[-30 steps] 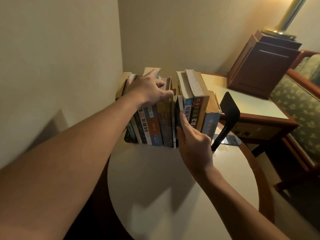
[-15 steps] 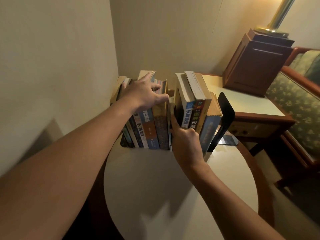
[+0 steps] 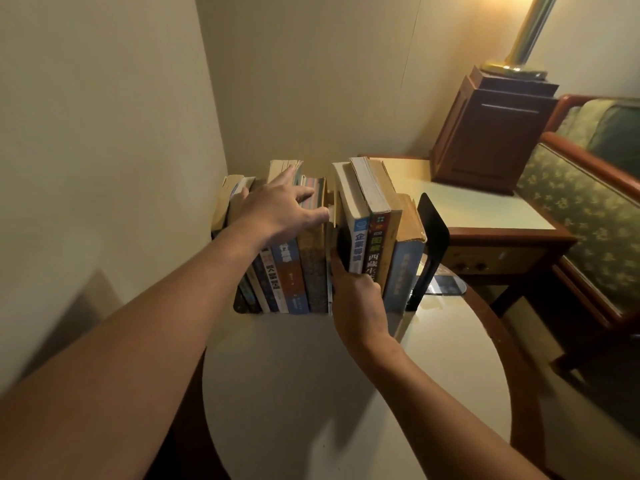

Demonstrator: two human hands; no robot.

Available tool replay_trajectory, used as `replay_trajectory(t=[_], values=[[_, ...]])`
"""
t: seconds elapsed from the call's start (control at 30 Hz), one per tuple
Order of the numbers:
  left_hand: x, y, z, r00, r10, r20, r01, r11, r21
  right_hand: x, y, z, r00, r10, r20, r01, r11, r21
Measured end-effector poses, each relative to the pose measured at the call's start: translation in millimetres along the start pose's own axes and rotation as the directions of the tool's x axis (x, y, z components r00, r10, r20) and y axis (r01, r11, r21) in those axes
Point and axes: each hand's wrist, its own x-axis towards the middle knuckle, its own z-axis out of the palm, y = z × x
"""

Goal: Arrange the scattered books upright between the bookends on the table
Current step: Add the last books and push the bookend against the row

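A row of several books stands upright at the back of the round table (image 3: 311, 393), against the wall corner. My left hand (image 3: 277, 206) lies spread over the tops of the left group of books (image 3: 287, 268), fingers straight. A narrow gap separates these from the right group of books (image 3: 367, 223), which leans against the black bookend (image 3: 433, 233). My right hand (image 3: 353, 292) grips the spines at the gap, thumb tucked between the two groups, fingers curled over the white and dark spines. The left bookend (image 3: 239, 303) shows only as a dark edge under the leftmost books.
A square side table (image 3: 485, 202) stands to the right behind the bookend, carrying a dark wooden lamp base (image 3: 491, 126). A green upholstered armchair (image 3: 588, 209) sits at the far right. The wall runs close along the left.
My right hand has slid left and up from the right-hand books to the gap, and the right group with the black bookend has shifted closer to the left group. My left hand stays on top.
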Motion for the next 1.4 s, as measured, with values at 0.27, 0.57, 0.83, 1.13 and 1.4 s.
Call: replay_trajectory(t=[0.27,0.57,0.83,1.13,1.4], values=[[-2.7,19.0,1.0,0.999,0.033,0.006,-0.033,0.999,0.042,-39.5,30.8,0.0,0.919,0.115,-0.377,-0.112,0.993,0.031],[1.6,14.5,4.2,0.999,0.040,0.006,-0.040,0.999,0.024,-23.3,52.3,36.3,0.898,0.276,-0.344,-0.216,0.955,0.203],[1.5,12.6,4.5,0.999,0.045,-0.010,-0.045,0.999,0.004,-13.9,41.1,45.1,0.870,0.400,-0.288,-0.311,0.899,0.309],[-0.3,12.7,3.2,0.999,0.034,-0.011,-0.034,0.999,-0.027,-10.6,40.6,48.4,0.858,0.403,-0.318,-0.302,0.898,0.321],[0.0,13.2,2.9,1.000,0.025,-0.006,-0.025,1.000,-0.014,-8.1,42.0,50.6,0.868,0.397,-0.299,-0.303,0.900,0.314]])
